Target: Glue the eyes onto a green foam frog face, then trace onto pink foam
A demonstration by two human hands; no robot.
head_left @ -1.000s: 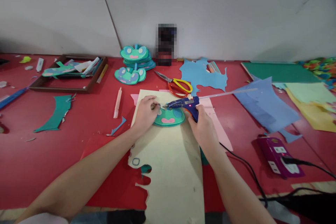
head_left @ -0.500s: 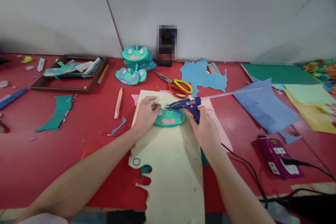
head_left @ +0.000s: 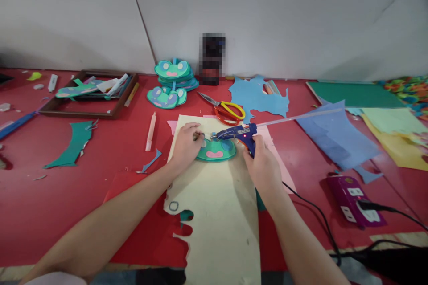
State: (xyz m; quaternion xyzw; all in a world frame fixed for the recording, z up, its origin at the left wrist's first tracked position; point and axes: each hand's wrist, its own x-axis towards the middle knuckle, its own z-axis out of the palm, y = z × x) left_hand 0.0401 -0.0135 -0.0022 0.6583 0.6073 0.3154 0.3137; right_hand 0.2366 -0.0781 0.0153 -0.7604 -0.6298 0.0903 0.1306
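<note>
In my right hand (head_left: 262,160) is a blue hot glue gun (head_left: 237,133), its small red light lit and a long clear glue stick (head_left: 301,116) poking out of its back. The nozzle hangs just over the top edge of a green felt frog face (head_left: 216,150) with a pink mouth. My left hand (head_left: 187,142) is closed at the face's left eye, fingertips pinched; whether they grip the felt edge or a small piece there is hidden. Under the face lies a long cream felt sheet (head_left: 220,213) with a ragged left edge.
Yellow-and-red-handled scissors (head_left: 227,109) lie just beyond the sheet. Behind them stand stacked frog faces (head_left: 174,71). A pink marker (head_left: 151,131) is at left, beyond it a wooden frame (head_left: 80,113) with markers. A purple power strip (head_left: 356,202) and the gun's cord (head_left: 314,205) are at right.
The glue gun's nozzle has shifted slightly to the right, off the spot it was at on the face's top edge. My left hand has stayed in place.
</note>
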